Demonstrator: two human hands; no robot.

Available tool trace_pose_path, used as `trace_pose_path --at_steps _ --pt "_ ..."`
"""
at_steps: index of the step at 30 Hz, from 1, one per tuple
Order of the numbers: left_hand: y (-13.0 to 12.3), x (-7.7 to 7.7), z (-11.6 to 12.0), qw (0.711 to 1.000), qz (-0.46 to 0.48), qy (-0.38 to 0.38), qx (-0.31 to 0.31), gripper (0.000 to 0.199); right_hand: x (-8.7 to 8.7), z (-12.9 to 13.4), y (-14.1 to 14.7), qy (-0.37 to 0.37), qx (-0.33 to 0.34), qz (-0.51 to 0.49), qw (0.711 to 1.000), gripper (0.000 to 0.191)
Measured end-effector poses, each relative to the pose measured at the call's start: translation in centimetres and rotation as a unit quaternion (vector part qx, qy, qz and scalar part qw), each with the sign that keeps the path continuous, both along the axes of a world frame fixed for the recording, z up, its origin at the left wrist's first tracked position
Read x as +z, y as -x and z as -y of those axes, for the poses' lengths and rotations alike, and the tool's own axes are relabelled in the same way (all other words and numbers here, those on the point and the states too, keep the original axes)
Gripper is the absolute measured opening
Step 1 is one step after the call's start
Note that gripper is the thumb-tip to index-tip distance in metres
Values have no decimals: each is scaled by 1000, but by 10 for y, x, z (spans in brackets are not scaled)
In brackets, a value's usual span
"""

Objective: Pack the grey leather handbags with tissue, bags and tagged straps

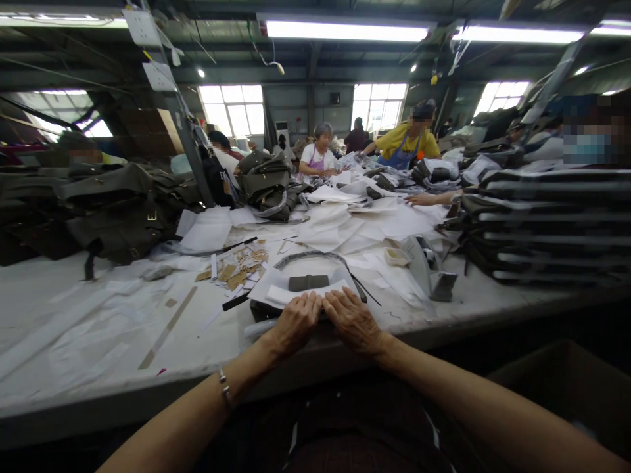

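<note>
Looking down, I see my two bare hands meeting at the near side of a dark bag [261, 310], which lies on a white worktable [98, 335] right in front of me, close to the table's edge. My left hand [297, 315], with a metal bracelet [225, 387] at the wrist, and my right hand [353, 320] sit side by side, fingers bent over the near edge of a white sheet [282, 295] on the bag; my thumbs are hidden, so I cannot tell whether either hand pinches it. Beyond my fingertips lie a dark olive rectangular piece [308, 282] and a wrapped, arched handle [315, 254]. Cardboard scraps [239, 270] are scattered to the left of the bag, and a grey tape dispenser [428, 266] stands to the right, near a stack of dark bags [547, 226]. Across the table, a co-worker in a yellow top [409, 148] leans over loose white sheets [335, 223]
</note>
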State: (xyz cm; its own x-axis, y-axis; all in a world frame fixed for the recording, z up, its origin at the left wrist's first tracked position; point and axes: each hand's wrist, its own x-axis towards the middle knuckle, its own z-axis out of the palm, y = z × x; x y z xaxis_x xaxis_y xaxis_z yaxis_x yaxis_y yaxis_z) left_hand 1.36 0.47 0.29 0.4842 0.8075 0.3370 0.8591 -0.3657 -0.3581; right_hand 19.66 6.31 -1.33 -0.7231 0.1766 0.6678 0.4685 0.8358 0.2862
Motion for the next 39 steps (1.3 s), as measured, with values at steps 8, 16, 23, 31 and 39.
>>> trace_pose_path --at_steps 8,16,23,31,39 --pt "2 -5 -2 999 32 -38 20 43 15 -24 6 -4 35 40 999 17" --pt "5 -29 -6 988 24 -146 31 37 14 -24 9 67 69 36 995 16" --pt "11 -22 0 978 71 -196 0 37 50 -45 -48 190 103 -86 973 18" --pt "9 -29 1 970 134 -202 14 37 28 -180 -138 191 -314 -5 930 22" --pt "10 -26 3 972 150 -179 20 41 8 -234 -133 212 -313 103 920 12"
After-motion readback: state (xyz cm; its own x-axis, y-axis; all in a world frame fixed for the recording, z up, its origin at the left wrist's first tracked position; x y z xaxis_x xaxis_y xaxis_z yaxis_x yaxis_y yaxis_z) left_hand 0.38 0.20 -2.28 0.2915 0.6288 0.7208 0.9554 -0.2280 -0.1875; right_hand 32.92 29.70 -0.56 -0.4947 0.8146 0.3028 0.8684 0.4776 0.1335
